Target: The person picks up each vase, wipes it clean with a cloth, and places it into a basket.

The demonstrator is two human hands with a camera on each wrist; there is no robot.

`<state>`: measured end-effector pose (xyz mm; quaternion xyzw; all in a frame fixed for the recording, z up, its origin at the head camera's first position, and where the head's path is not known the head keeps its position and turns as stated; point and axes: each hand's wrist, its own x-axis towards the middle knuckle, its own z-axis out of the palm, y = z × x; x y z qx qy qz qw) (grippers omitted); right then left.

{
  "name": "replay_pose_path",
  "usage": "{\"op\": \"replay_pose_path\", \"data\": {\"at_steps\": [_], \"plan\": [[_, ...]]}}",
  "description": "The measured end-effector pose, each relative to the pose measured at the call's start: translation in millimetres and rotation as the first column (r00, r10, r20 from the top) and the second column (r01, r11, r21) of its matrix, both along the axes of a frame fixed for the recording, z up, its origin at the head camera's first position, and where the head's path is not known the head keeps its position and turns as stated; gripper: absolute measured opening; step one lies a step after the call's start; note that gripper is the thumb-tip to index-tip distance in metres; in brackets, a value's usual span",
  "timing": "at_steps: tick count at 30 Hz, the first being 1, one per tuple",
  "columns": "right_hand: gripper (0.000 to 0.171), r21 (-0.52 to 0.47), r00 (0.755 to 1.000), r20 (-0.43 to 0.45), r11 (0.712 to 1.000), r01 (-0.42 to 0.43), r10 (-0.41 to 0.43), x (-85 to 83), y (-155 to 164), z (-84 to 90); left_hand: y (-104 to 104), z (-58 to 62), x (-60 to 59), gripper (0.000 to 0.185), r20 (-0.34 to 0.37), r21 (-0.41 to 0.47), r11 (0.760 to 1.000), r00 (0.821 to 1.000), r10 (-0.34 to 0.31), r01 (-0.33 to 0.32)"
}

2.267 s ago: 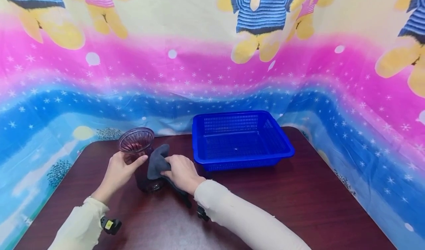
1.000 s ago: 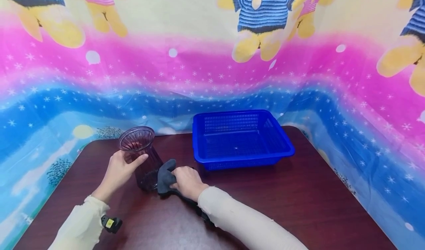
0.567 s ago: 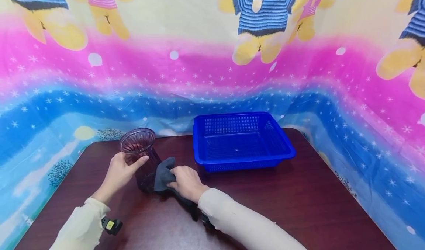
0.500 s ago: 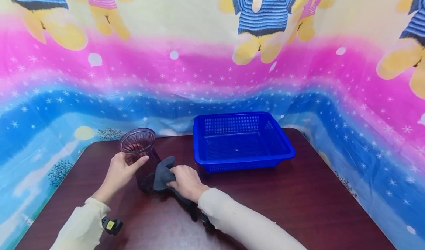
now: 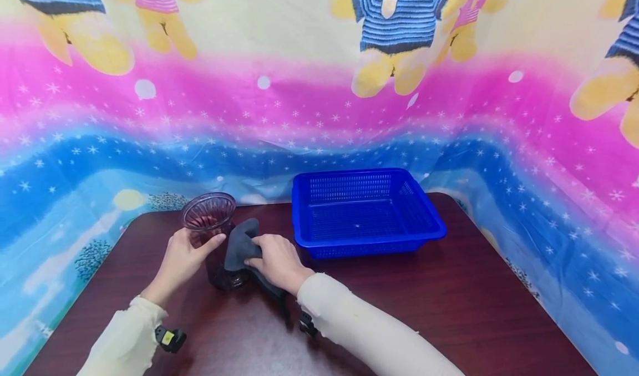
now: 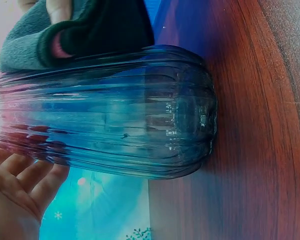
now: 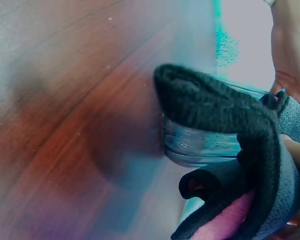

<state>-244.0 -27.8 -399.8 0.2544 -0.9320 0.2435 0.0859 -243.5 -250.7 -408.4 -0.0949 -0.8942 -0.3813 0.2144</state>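
Observation:
A ribbed, tinted glass vase with a flared mouth stands on the left part of the table. My left hand grips it just under the mouth, thumb in front and fingers round the far side. In the left wrist view the vase shows its fluted body and its base by the wood. My right hand pinches a dark grey cloth against the vase's right side. Pink patches show on the folded cloth in the right wrist view, where it partly covers the vase.
A blue plastic basket with slotted walls stands at the back of the dark wooden table, right of the vase. A printed curtain hangs behind and along both sides. Small black cameras are strapped at the wrists.
My right hand slid the cloth down toward the vase's base, and has now moved back up along its side. My left hand keeps its hold on the vase in the same place.

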Motion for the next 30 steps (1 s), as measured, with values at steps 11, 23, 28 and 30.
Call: {"op": "replay_pose_path", "data": {"at_steps": [11, 23, 28, 30], "plan": [[0.026, -0.029, 1.000, 0.015, 1.000, 0.011, -0.010, -0.7, -2, 15.8, 1, 1.1, 1.6, 0.033, 0.021, -0.006, 1.000, 1.000, -0.003, 0.003], [0.024, 0.056, 0.999, -0.012, 0.998, 0.034, -0.033, -0.3, -5, 5.8, 1, 2.9, 1.5, 0.035, 0.010, 0.002, 1.000, 1.000, 0.001, -0.001], [0.023, 0.097, 0.999, -0.027, 0.994, 0.042, -0.040, 0.3, -5, -5.5, 1, 2.4, 0.9, 0.035, 0.006, -0.003, 1.000, 1.000, 0.002, -0.002], [0.022, 0.099, 0.999, -0.028, 0.994, 0.037, -0.034, 0.2, -4, -8.7, 1, 2.1, 0.8, 0.035, 0.004, -0.002, 1.000, 1.000, 0.001, -0.001]]}}
